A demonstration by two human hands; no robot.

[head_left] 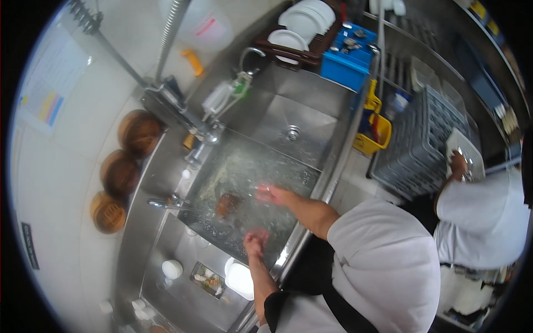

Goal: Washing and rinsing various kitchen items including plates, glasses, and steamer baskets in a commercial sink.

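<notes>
Three round brown wooden containers (pixel 119 175): in a row at the left of the frame, by the wall behind the sink.
Chrome tap (pixel 162 203): left of centre, its spout toward the frame's left.
Stacked small white bowls (pixel 172 270): lower left, on the steel counter.
Rectangular recess with food scraps (pixel 207 279): lower left of centre, right of the bowls.
Reddish-brown rounded object (pixel 225 206): in cloudy water (pixel 236 158) in the steel basin (pixel 283 256), left of centre, apart from both hands; blur hides its kind.
Rounded white dishes (pixel 240 281): bottom centre, beside the left forearm.
Left hand (pixel 256 242): below centre, over the water; motion-blurred, so I cannot tell whether it is clenched or loose.
Right hand (pixel 270 194): near centre, at the water, fingers extended, grasping nothing visible.
White plates (pixel 306 19): top centre, upright in a dark brown rack (pixel 288 54).
Blue rectangular plastic bin (pixel 344 69): top, right of centre, cutlery on it.
Yellow plastic bucket (pixel 373 145): right of centre.
Grey plastic dish racks (pixel 419 141): right, stacked.
Co-worker in white (pixel 483 216): far right, one hand at a pale tray (pixel 471 149).
</notes>
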